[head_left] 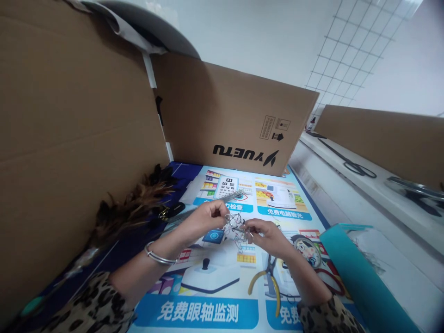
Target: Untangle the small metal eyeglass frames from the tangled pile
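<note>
Between my two hands is a small tangle of bent silver wire (236, 226) with loops sticking out on several sides. My left hand (211, 216) pinches its left side between thumb and fingers. On the right side, my right hand (265, 235) closes its fingertips on the same wire. Below my right hand, pliers with yellow handles (276, 289) lie on the printed sheet (222, 289). A bundle of straight thin wires (239, 194) lies behind and under my left hand, partly hidden by it.
Brown feathers (138, 201) and a small black object (173, 210) lie at left. Cardboard panels (222, 115) stand at the back and left. A teal box (360, 277) with thin wires stands at right, near a ledge holding scissors (357, 167).
</note>
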`<state>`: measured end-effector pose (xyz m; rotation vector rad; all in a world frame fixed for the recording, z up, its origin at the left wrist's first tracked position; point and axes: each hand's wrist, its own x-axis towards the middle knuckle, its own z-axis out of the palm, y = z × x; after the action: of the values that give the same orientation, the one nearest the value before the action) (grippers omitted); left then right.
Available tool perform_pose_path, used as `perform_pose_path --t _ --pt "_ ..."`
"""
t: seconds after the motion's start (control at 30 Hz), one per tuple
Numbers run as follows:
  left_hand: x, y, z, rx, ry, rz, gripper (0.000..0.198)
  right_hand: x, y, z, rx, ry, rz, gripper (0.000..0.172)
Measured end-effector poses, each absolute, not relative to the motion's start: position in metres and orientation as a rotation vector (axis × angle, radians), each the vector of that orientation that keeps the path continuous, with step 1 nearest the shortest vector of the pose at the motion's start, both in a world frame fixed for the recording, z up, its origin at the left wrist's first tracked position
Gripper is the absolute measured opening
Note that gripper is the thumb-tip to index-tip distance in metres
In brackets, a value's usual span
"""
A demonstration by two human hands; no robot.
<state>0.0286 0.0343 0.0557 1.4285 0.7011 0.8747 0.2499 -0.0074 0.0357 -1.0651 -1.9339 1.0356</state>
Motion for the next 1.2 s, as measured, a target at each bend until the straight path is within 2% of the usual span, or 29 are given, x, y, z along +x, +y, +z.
perform_pose_path --t 0.13,0.27,0.33,0.93,1.1,1.2 --pt "0.0267 0.0354 0.0581 1.386 0.689 0.893 0.016 0.2496 -0.0064 0.0296 -1.041 -1.746 1.136 0.028" --pt "0.0256 0.0354 0.0586 1.406 0.718 0.918 0.014 0.2472 -0.0043 0.0263 -1.074 -1.612 1.09 0.011" --pt "0.0254 0.0352 0.0572 1.416 0.725 0.919 0.014 0.2462 -0.0034 0.0256 -1.101 -1.605 1.08 0.008" --pt "0.0245 0.0373 0.0551 1.536 0.818 0.92 0.012 0.2484 -0.0022 0.0317 -1.156 -1.483 1.125 0.005" --pt "0.0246 0.0372 0.0568 1.51 0.798 0.928 0.012 0.2475 -0.0022 0.0269 -1.098 -1.389 1.238 0.0" --pt "0.0242 0.0372 0.0571 1.482 0.772 0.926 0.012 0.246 -0.0042 0.0272 -1.031 -1.358 1.322 0.006"
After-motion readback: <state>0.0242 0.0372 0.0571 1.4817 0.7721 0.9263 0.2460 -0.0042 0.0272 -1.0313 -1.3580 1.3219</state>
